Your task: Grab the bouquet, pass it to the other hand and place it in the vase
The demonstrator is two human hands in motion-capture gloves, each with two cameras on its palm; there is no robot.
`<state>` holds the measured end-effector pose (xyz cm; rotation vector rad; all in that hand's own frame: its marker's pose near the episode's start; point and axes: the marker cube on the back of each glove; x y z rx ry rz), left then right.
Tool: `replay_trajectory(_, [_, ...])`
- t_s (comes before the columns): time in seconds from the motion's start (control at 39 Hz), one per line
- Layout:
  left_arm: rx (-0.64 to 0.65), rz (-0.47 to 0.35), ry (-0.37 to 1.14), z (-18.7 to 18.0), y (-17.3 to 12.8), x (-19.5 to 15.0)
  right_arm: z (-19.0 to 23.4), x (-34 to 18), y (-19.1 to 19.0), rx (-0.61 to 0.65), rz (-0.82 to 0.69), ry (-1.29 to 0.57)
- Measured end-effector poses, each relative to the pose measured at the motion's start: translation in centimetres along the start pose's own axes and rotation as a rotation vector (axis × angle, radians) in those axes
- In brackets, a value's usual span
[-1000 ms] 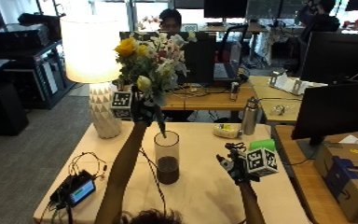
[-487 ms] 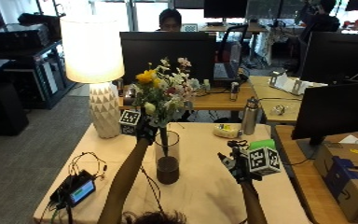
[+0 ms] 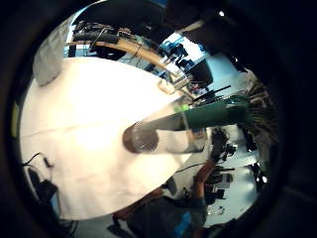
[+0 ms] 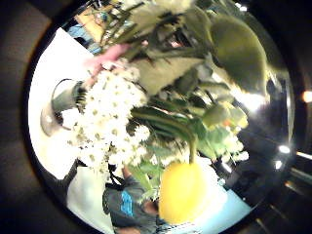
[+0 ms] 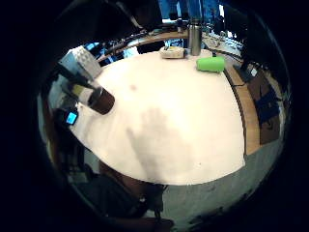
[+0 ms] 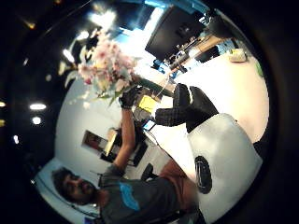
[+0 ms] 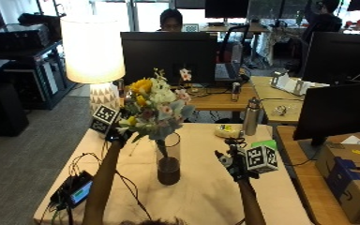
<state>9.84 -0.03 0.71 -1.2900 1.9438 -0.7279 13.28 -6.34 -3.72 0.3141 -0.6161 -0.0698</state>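
The bouquet [image 7: 155, 108] of yellow, white and pink flowers stands tilted over the clear glass vase [image 7: 169, 165], and its dark stems [image 7: 162, 149] reach down inside the glass. My left hand [image 7: 117, 133] grips the bouquet just under the blooms, left of the vase. In the right thumb side palm view that gloved left hand [image 6: 128, 98] is curled round the wrap below the flowers [image 6: 103, 65]. The green stem wrap [image 3: 214, 115] runs to the vase [image 3: 148, 139]. My right hand [image 7: 231, 162] hovers over the table, right of the vase, holding nothing, fingers loosely curled.
A lit lamp [image 7: 93, 52] stands at the table's back left. A steel bottle [image 7: 251, 116], a white roll [image 7: 228, 131] and a green object [image 7: 265, 144] sit at the back right. A small device with cables [image 7: 74, 189] lies front left. Cardboard boxes [image 7: 349, 174] stand at the right.
My left hand has come down with the bouquet, and its stems have gone from above the vase into it. My right hand has hardly moved.
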Motion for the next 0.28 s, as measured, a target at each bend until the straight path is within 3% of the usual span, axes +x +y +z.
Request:
replay_trajectory(0.15, [0.063,-0.13,-0.222,-4.6,1.1,-3.1,0.2,-0.8,-0.1,-0.003,-0.009,0.006])
replay_trajectory(0.28, [0.102,-0.159,-0.273,-6.4,1.4,-5.8,0.3,-1.0,-0.3,-0.002,-0.013,0.001])
